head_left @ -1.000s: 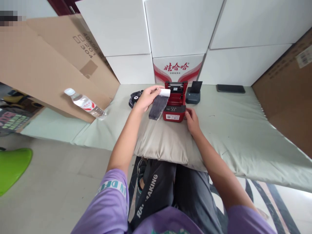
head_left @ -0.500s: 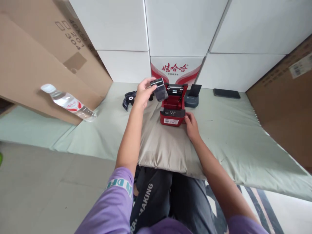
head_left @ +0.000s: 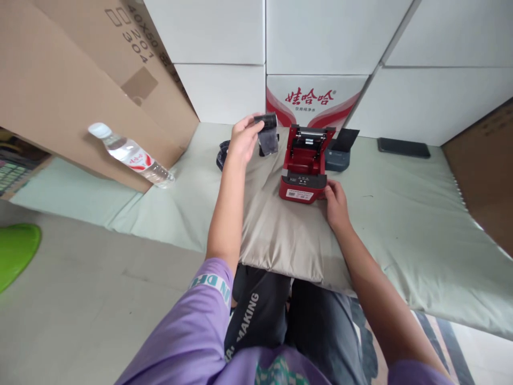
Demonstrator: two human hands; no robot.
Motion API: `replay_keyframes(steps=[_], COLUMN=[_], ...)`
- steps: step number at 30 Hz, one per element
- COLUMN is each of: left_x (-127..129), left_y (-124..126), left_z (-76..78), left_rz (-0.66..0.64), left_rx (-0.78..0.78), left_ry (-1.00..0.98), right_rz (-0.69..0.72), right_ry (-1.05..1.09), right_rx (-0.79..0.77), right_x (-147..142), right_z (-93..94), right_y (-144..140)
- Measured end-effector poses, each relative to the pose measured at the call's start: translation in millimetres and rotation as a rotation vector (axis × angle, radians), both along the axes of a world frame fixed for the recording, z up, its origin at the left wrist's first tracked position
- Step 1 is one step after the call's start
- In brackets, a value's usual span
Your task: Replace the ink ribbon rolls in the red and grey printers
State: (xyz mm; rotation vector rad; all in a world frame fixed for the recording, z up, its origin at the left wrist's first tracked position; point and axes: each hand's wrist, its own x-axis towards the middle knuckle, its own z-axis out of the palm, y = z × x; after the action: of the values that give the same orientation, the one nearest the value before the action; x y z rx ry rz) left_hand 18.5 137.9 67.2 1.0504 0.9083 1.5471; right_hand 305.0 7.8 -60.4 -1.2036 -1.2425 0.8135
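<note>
In my left hand (head_left: 245,138) is a small black roll of film (head_left: 267,140), pinched near its end, with a dark strip hanging from it. I hold it up, left of a small red printer (head_left: 302,184) and apart from it. The printer's lid stands raised, baring the red inner bay. My right hand (head_left: 336,205) grips the printer's lower right front corner, with some fingers hidden behind it. Crumpled dark wrapping (head_left: 222,155) lies partly behind my left wrist. A dark grey device (head_left: 337,160) with a black sheet (head_left: 347,140) upright at its back stands behind the printer to the right.
A black phone (head_left: 404,148) lies at the back right of the cloth-covered surface (head_left: 401,224). To the left, a water bottle (head_left: 134,158) leans beside a cardboard box (head_left: 100,101). White cartons (head_left: 320,32) are stacked behind. Another brown box (head_left: 489,171) borders the right side.
The view has shifted, so most things sit further right in it. My left hand has drawn the black roll a little away from the printer, up and left. My right hand stays on the printer.
</note>
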Motion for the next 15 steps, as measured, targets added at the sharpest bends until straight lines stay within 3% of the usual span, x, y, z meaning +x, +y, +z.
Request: replay_keyframes(steps=[7, 15], left_x=[2.9, -3.4], left_y=[-9.7, -2.8], left_z=[1.2, -6.2], left_rz=[-0.015, 0.075], left_rx=[-0.161, -0.182], left_ry=[-0.018, -0.107], right_rz=[0.003, 0.000], right_ry=[0.001, -0.010], right_rx=[-0.002, -0.010], right_x=[-1.5, -1.5], right_z=[2.6, 1.6], right_y=[-1.2, -0.2])
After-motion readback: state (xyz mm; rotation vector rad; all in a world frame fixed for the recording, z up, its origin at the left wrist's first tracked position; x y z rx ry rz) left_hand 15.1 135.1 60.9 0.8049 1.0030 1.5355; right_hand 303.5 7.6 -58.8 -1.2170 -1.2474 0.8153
